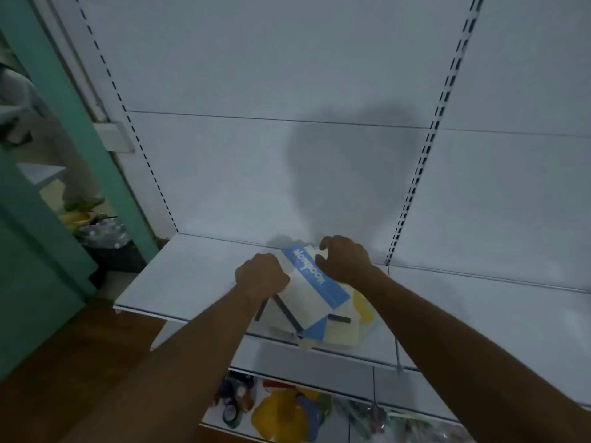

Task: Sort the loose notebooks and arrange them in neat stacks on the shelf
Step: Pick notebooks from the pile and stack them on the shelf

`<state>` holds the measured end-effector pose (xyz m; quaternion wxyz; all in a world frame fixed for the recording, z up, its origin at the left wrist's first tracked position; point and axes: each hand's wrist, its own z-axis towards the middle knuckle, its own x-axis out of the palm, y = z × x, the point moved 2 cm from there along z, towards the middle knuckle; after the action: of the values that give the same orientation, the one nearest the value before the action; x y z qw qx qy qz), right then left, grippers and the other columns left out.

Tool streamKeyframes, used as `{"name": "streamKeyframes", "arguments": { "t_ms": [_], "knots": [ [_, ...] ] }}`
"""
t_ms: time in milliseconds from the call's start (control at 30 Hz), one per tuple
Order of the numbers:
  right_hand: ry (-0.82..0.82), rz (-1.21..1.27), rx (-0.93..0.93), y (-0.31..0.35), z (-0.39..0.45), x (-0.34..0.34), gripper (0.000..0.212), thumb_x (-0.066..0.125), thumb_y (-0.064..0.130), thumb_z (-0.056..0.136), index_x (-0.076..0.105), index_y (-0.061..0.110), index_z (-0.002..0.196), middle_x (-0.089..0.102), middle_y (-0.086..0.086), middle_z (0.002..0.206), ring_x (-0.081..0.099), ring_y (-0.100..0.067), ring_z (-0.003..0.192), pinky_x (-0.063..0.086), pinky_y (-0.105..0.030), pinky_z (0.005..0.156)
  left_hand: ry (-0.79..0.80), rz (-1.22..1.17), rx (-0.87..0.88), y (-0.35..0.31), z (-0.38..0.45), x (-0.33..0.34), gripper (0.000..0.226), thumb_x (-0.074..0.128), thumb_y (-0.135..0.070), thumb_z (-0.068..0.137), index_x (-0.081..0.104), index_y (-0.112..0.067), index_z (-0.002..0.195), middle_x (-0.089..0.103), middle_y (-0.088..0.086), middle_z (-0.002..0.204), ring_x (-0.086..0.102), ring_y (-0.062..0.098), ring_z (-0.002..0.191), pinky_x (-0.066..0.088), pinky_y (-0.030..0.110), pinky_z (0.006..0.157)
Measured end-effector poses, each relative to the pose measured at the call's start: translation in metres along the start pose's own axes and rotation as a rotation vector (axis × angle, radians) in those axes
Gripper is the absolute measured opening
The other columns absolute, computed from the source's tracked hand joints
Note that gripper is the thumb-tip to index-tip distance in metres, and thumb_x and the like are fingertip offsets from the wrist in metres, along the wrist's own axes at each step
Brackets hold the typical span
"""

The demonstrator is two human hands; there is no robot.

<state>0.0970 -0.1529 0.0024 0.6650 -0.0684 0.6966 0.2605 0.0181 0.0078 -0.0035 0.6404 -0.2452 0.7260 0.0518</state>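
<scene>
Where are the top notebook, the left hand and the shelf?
top notebook (315, 282): head view, on its blue title band.
left hand (260, 274): head view, back of the hand.
shelf (192, 273): head view, bare surface left of the pile.

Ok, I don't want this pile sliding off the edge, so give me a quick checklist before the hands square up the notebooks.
1. Both hands on the pile: ok. The left hand is closed at the left edge, and the right hand is curled over the far end of the top notebook.
2. Notebooks aligned: not ok. The notebooks lie fanned at different angles.
3. Pile fully on the shelf: not ok. One corner pokes past the front edge.
4. Free shelf to the left: ok, bare surface there.
5. Notebook count: cannot tell, they overlap.
</scene>
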Motion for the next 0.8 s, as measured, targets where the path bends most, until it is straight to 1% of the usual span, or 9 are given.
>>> {"name": "streamKeyframes", "arguments": {
  "t_ms": [33, 133, 233, 367, 467, 633, 733, 800],
  "knots": [
    [0.025, -0.005, 0.015, 0.002, 0.001, 0.002, 0.042, 0.047, 0.044, 0.091, 0.052, 0.019, 0.125, 0.056, -0.005, 0.125, 0.054, -0.024, 0.113, 0.041, -0.036, 0.094, 0.042, 0.008, -0.005, 0.002, 0.002, 0.003, 0.043, 0.057, -0.047, 0.085, 0.060, -0.017, 0.117, 0.064, 0.003, 0.118, 0.063, 0.020, 0.104, 0.047, 0.027, 0.082],
    [0.068, -0.012, 0.031, 0.005, 0.006, 0.015, 0.044, 0.048, 0.044, 0.091, 0.052, 0.018, 0.125, 0.057, -0.006, 0.124, 0.055, -0.024, 0.111, 0.043, -0.036, 0.093, 0.077, 0.012, -0.022, 0.005, 0.007, 0.013, 0.055, 0.062, -0.056, 0.080, 0.060, -0.017, 0.118, 0.064, 0.003, 0.117, 0.063, 0.019, 0.103, 0.046, 0.025, 0.077],
    [0.092, -0.024, 0.084, 0.004, 0.008, 0.029, 0.046, 0.048, 0.045, 0.090, 0.053, 0.015, 0.123, 0.056, -0.008, 0.121, 0.055, -0.025, 0.110, 0.045, -0.037, 0.091, 0.069, 0.024, -0.031, 0.006, 0.011, 0.021, 0.072, 0.069, -0.063, 0.071, 0.057, -0.015, 0.123, 0.061, 0.007, 0.123, 0.060, 0.022, 0.111, 0.048, 0.030, 0.086],
    [0.098, -0.041, 0.179, 0.004, 0.004, 0.049, 0.051, 0.049, 0.050, 0.088, 0.051, 0.012, 0.121, 0.050, -0.010, 0.121, 0.052, -0.026, 0.111, 0.044, -0.038, 0.088, 0.088, 0.033, -0.077, 0.012, 0.008, 0.033, 0.082, 0.073, -0.059, 0.069, 0.048, -0.011, 0.131, 0.051, 0.010, 0.133, 0.054, 0.024, 0.119, 0.046, 0.033, 0.092],
    [0.063, -0.007, 0.213, 0.006, 0.003, 0.055, 0.055, 0.056, 0.051, 0.084, 0.048, 0.011, 0.122, 0.047, -0.010, 0.123, 0.048, -0.027, 0.115, 0.043, -0.039, 0.091, 0.082, -0.003, -0.108, 0.014, 0.005, 0.037, 0.079, 0.075, -0.055, 0.070, 0.049, -0.010, 0.129, 0.052, 0.010, 0.133, 0.055, 0.024, 0.119, 0.047, 0.033, 0.092],
    [0.066, 0.139, 0.249, 0.005, -0.002, 0.062, 0.060, 0.062, 0.045, 0.083, 0.041, 0.006, 0.124, 0.047, -0.014, 0.125, 0.048, -0.029, 0.116, 0.044, -0.039, 0.091, 0.061, -0.118, -0.183, 0.014, -0.002, 0.038, 0.076, 0.080, -0.047, 0.067, 0.050, -0.008, 0.126, 0.056, 0.011, 0.127, 0.059, 0.026, 0.112, 0.051, 0.034, 0.088],
    [0.083, 0.261, 0.301, -0.004, -0.006, 0.060, 0.065, 0.068, 0.043, 0.079, 0.044, 0.003, 0.125, 0.050, -0.015, 0.123, 0.052, -0.030, 0.115, 0.046, -0.037, 0.091, 0.035, -0.171, -0.220, 0.009, -0.008, 0.036, 0.071, 0.081, -0.041, 0.067, 0.052, -0.009, 0.124, 0.060, 0.011, 0.123, 0.062, 0.025, 0.108, 0.054, 0.034, 0.084],
    [0.072, 0.356, 0.304, -0.012, -0.007, 0.059, 0.062, 0.071, 0.039, 0.077, 0.048, 0.002, 0.121, 0.054, -0.014, 0.119, 0.057, -0.030, 0.110, 0.050, -0.037, 0.088, 0.014, -0.241, -0.231, 0.003, -0.011, 0.037, 0.066, 0.081, -0.035, 0.068, 0.055, -0.006, 0.121, 0.062, 0.012, 0.120, 0.063, 0.026, 0.105, 0.056, 0.035, 0.082]
  ]
}}
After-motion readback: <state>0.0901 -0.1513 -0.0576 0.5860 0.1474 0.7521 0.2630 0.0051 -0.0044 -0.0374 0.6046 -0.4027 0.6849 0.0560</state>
